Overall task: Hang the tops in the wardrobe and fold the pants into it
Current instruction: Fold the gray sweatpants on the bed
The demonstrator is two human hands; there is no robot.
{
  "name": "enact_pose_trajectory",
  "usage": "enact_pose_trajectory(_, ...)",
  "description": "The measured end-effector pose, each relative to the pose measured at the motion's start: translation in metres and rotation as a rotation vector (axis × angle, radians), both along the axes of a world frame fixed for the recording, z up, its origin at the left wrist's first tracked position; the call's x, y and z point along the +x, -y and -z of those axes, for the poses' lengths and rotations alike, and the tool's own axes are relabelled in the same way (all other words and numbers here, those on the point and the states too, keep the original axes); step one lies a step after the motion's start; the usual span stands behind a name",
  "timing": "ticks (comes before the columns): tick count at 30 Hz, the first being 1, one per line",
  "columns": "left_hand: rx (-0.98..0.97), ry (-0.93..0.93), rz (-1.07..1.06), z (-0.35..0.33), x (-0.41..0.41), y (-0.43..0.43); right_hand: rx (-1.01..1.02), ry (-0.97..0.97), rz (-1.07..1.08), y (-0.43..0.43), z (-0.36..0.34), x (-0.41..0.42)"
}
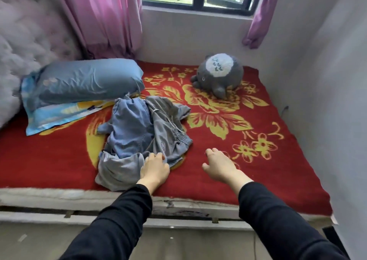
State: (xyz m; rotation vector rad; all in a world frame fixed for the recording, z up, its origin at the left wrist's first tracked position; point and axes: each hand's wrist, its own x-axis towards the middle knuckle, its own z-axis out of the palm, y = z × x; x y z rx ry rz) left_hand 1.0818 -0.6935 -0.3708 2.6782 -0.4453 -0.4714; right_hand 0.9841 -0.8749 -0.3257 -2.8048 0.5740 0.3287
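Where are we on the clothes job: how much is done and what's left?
Nothing looks done: the clothes pile lies crumpled and unfolded on the red blanket; no wardrobe is in view. In hand: the left hand touches the pile's near grey garment, grip unclear; the right hand hovers empty. Left: sorting, hanging, folding everything.

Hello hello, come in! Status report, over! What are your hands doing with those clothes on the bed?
Left hand on the clothes pile, grip unclear. Right hand open, empty, over the red blanket. Nothing blocking the pile.
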Motion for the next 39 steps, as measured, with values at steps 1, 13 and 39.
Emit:
enact_pose_trajectory(1, 0.000, -0.021, 0.001, 0.005, 0.007, 0.014, 0.005, -0.018, 0.015, 0.014, 0.006, 0.008)
enact_pose_trajectory(13, -0.038, -0.246, -0.148, 0.109, 0.125, 0.151, 0.106, -0.135, -0.092, 0.153, 0.116, 0.184)
enact_pose_trajectory(39, 0.159, -0.579, -0.374, 0.293, 0.278, 0.289, -0.436, -0.128, -0.953, 0.224, 0.308, 0.486)
